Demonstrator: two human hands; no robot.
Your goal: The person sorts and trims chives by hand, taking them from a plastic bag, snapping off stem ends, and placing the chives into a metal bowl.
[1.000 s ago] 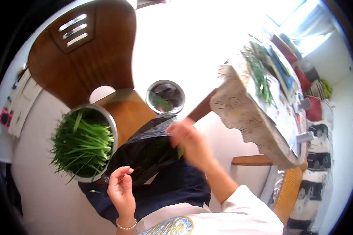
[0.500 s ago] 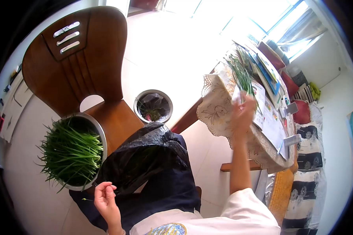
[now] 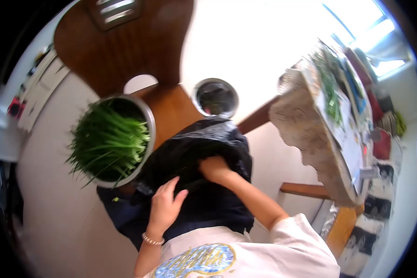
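A black plastic bag (image 3: 180, 155) lies spread over my lap. My right hand (image 3: 215, 169) reaches into its dark opening; the fingers are hidden and blurred there. Beside the bag's near left edge is my left hand (image 3: 166, 204), open, thumb apart from the fingers, nothing seen in it. Long green chives (image 3: 109, 141) fill a metal bowl (image 3: 149, 143) on the chair at the left. A smaller bunch of chives (image 3: 330, 92) rests on the papers on the table at the right.
The wooden chair (image 3: 125, 51) stands in front of me. Behind the bag, a round bin (image 3: 231, 99) with a dark liner is on the floor. A lace cloth (image 3: 299, 120) hangs over the table's edge, with papers and books above.
My right hand has left the chives on the table and come down into the black bag. My left hand has moved rightward to the bag, and the view has shifted.
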